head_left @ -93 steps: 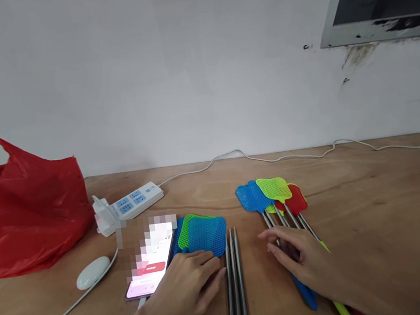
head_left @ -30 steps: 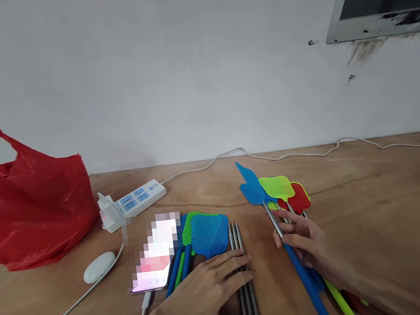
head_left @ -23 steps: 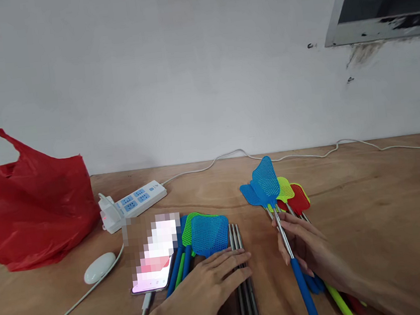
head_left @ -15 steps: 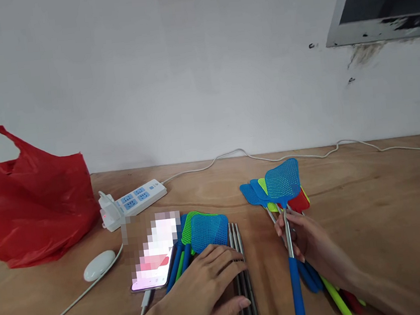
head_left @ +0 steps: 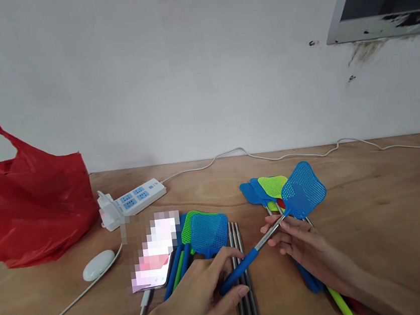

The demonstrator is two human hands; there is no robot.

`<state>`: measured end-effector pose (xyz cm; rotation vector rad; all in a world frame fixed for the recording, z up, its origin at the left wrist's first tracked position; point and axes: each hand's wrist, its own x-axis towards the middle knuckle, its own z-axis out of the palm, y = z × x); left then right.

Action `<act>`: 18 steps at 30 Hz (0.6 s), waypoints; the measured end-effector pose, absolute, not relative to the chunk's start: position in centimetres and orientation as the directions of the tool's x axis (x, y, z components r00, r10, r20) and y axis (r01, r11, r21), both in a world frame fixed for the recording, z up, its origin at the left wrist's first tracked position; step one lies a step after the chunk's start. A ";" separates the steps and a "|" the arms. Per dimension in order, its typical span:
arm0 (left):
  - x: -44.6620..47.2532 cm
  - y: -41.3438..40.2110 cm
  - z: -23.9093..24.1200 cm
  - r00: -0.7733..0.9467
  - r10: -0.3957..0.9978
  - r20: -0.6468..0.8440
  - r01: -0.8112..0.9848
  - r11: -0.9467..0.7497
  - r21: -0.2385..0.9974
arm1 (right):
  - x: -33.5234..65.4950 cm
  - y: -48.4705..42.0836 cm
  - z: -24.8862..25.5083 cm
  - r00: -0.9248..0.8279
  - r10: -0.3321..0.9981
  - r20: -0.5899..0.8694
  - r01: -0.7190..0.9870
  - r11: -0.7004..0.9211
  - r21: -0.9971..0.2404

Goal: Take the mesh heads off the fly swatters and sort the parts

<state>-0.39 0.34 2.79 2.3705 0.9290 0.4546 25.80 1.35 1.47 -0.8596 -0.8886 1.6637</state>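
Above the wooden table (head_left: 389, 197), the right hand (head_left: 304, 248) pinches the metal shaft of a blue plastic mesh fly swatter (head_left: 304, 191), holding it slanted over three loose steel rods (head_left: 242, 275). The left hand (head_left: 203, 300) closes its fingers around the swatter's blue handle, beside a flat stack of blue and green swatters (head_left: 205, 231).

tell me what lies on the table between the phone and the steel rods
In the head view, shortened fly swatters, blue and green, lie between the phone and the steel rods.
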 end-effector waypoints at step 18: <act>-0.2 0.2 2.7 0.673 0.737 0.063 0.604 -0.597 0.528 | 25.5 0.7 1.9 -0.306 0.948 -0.087 -0.373 -0.203 -0.905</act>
